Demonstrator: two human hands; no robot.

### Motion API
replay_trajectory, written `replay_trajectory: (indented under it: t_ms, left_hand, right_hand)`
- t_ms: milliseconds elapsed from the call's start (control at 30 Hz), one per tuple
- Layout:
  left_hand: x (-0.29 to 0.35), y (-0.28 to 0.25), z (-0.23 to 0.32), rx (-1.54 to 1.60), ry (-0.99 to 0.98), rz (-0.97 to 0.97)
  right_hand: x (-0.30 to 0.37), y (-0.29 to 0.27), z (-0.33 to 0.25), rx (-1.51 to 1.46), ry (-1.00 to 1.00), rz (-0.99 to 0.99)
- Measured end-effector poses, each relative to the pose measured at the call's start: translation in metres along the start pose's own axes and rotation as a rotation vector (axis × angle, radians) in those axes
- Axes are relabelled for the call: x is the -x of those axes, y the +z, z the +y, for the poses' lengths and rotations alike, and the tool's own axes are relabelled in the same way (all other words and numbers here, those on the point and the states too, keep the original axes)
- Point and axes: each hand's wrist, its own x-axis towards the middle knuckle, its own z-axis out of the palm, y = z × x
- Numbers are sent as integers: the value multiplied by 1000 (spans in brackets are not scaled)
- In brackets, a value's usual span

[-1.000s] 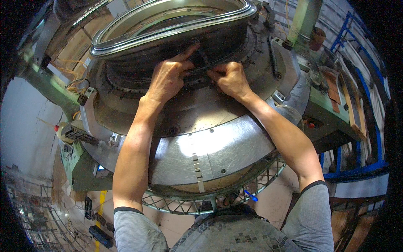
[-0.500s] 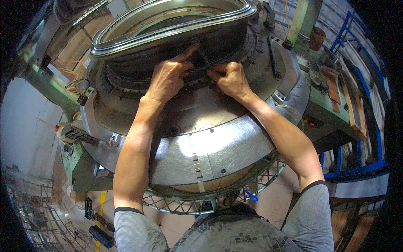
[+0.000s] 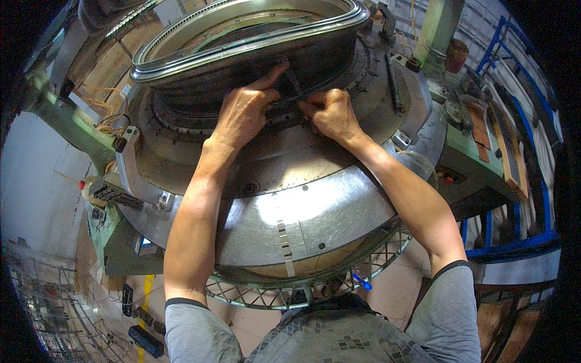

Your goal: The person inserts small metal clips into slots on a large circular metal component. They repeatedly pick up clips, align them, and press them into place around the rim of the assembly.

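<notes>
In front of me stands a large round machine with a dark cylinder wall (image 3: 327, 63) under a bright metal rim (image 3: 242, 45). A narrow metal strip (image 3: 293, 78) runs slantwise down that wall. My left hand (image 3: 243, 114) has its index finger stretched out to the strip's upper end; its other fingers are bent, with nothing visible in them. At the strip's lower end, my right hand (image 3: 334, 116) is closed in a pinch, its fingertips low against the cylinder's base. What lies between those fingertips is hidden.
A shiny curved metal plate (image 3: 302, 218) spans the machine's near side, above a green lattice ring (image 3: 254, 296). Green posts (image 3: 442, 27) rise around it. A green side ledge (image 3: 478, 163) holds a wooden frame (image 3: 507, 151). Blue racking (image 3: 514, 248) stands to the right.
</notes>
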Motion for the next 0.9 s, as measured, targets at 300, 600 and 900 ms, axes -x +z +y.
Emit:
replay_trajectory:
  t_ms: [300, 600, 900]
  left_hand:
    - [-1, -2, 2, -16, 8, -5]
    - [-1, 1, 0, -29, 32, 10]
    - [-3, -12, 6, -191, -140, -243]
  right_hand:
    - [1, -2, -6, -20, 10, 7]
    - [2, -1, -4, -3, 3, 31]
    - [3, 9, -17, 186, -69, -18]
